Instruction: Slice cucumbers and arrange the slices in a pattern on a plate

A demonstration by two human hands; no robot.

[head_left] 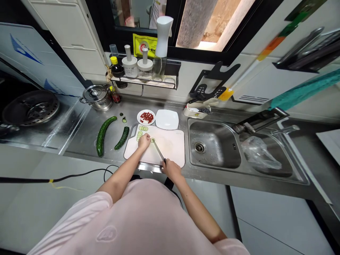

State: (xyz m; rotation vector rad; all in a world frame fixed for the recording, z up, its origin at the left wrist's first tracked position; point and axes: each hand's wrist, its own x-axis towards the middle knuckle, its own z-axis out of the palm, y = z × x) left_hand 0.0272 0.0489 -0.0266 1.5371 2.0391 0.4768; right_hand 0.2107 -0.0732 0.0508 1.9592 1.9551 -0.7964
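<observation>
My right hand [171, 170] is wrapped round the black handle of a kitchen knife [158, 150], its blade slanting up and left over the white cutting board [172, 147]. By the blade's tip is a pale green cucumber slice [152, 140]. My left hand [144, 141] is closed low over the board, just left of that slice; whatever its curled fingers hold is hidden. Several cucumber slices [143, 128] lie at the board's upper left, some partly behind my left hand. Left of the board are a shorter cucumber piece [122, 138] and a long whole cucumber [103, 136].
Behind the board stand a plate of chopped red pieces [146, 117] and a white square plate [167, 119]. Cucumber end bits [124, 120] lie near a lidded steel pot [97, 97]. To the right is a double sink [212, 141]; a frying pan [32, 106] sits far left.
</observation>
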